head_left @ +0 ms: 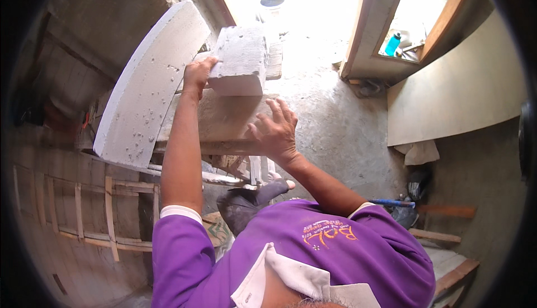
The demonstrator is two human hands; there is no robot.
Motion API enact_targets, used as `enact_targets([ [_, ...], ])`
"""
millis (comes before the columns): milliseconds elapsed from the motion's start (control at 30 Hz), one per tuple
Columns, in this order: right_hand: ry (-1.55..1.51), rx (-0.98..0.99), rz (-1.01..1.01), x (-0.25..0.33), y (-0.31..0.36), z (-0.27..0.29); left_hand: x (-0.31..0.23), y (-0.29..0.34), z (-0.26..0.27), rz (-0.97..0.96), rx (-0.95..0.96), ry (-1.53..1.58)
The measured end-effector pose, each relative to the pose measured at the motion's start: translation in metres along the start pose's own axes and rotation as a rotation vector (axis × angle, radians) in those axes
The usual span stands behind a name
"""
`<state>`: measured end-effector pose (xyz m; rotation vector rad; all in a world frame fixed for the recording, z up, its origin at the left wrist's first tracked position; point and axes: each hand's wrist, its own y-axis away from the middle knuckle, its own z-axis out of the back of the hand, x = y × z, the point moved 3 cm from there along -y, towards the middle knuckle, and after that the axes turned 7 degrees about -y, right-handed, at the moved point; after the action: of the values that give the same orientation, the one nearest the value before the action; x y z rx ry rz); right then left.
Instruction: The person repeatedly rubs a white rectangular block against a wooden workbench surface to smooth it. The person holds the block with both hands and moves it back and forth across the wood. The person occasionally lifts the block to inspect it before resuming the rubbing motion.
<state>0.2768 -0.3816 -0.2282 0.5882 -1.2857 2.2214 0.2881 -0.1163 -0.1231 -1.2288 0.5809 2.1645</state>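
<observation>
A chalky white block [239,56] with a ridged top sits on a wooden bench [221,123]. My left hand [199,76] is closed on the block's left side; some of its fingers are hidden. My right hand [278,129] is off the block, at the bench's right end near the block's front corner. Its fingers are apart and it holds nothing. Left of the block, a long white slab [151,84] with small pits leans at a slant, its far end close to the wall.
A bucket [272,7] stands in the bright doorway. On the right are a large curved pale panel [458,90] and a turquoise bottle [393,44] in an opening. A wooden slatted frame [109,218] is at lower left. Grey concrete floor [347,123] lies right of the bench.
</observation>
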Motion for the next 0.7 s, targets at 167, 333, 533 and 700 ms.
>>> enact_targets([
  [167,-0.038,0.025,-0.007,-0.003,-0.002,-0.004,-0.009,0.015,0.032,-0.077,-0.046,-0.253],
  [333,-0.102,0.088,-0.010,0.000,-0.004,-0.002,-0.046,0.068,0.144,-0.510,-0.516,-0.391],
  [533,-0.206,0.045,0.096,-0.006,-0.010,-0.003,-0.029,0.108,0.269,-0.393,-0.799,-1.002],
  [700,-0.262,0.111,0.065,-0.016,-0.012,-0.004,0.020,0.083,0.268,0.172,-0.446,-1.115],
])
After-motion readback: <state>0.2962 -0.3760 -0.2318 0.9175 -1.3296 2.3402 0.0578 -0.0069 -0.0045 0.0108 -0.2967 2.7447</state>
